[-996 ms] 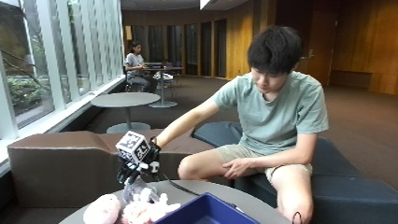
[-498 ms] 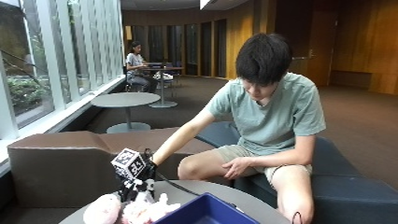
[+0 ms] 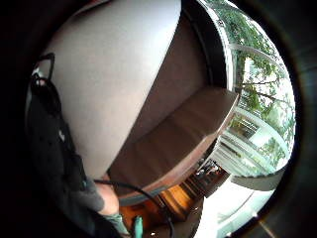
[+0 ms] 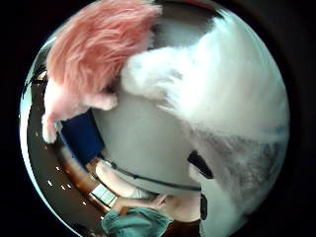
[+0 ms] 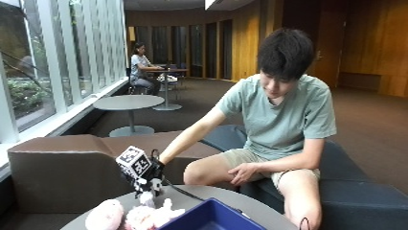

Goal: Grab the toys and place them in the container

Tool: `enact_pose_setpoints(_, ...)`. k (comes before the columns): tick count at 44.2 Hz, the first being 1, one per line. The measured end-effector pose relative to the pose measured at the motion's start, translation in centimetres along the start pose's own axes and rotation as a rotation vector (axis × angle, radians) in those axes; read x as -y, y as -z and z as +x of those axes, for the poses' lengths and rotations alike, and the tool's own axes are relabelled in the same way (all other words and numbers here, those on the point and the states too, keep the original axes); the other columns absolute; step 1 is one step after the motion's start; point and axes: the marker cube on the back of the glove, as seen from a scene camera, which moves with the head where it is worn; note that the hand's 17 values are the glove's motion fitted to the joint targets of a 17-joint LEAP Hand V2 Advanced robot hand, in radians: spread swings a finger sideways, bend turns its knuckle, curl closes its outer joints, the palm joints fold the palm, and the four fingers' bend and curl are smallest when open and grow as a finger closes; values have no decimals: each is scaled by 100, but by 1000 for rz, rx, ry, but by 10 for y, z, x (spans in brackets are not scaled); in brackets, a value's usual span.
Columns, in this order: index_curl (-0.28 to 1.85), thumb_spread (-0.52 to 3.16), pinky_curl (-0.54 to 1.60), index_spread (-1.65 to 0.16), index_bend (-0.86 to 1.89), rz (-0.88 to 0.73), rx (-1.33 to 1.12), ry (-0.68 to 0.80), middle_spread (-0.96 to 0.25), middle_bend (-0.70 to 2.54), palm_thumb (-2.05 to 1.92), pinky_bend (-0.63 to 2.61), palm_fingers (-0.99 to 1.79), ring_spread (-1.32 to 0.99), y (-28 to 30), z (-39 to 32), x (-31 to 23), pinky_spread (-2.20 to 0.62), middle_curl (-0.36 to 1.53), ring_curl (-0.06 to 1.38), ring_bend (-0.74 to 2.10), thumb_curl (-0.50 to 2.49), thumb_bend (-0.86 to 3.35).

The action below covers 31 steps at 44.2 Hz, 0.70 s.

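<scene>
A white plush toy lies on the round grey table, with a pink fluffy toy beside it and the blue container on its other side. My gloved right hand reaches down onto the white toy's raised top part. In the thumb side palm view the white plush toy and the pink fluffy toy are very close to the palm, over the grey table and near the blue container. The glove hides the grasp.
A brown sofa curves behind the table, also seen as the brown sofa in the little finger side view. The person sits on a dark seat, bare left hand on the thigh. A cable trails across the table.
My gloved hand has come down from above the table onto the white toy. The person has leaned further forward. The toys and the container lie where they were.
</scene>
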Motion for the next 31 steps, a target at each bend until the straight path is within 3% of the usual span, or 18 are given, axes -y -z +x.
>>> enact_pose_setpoints(6,42,101,47,-22,50,86,26,18,-13,78,58,110,118,-27,47,2,-28,-36,39,58,120,60,14)
enact_pose_setpoints(19,57,84,50,-21,69,290,-30,40,-13,96,59,113,111,-27,209,-40,-109,-37,52,61,126,71,9)
enact_pose_setpoints(31,68,75,52,-19,75,459,-90,118,-14,102,60,115,107,-26,311,-142,-147,-37,60,62,133,79,5)
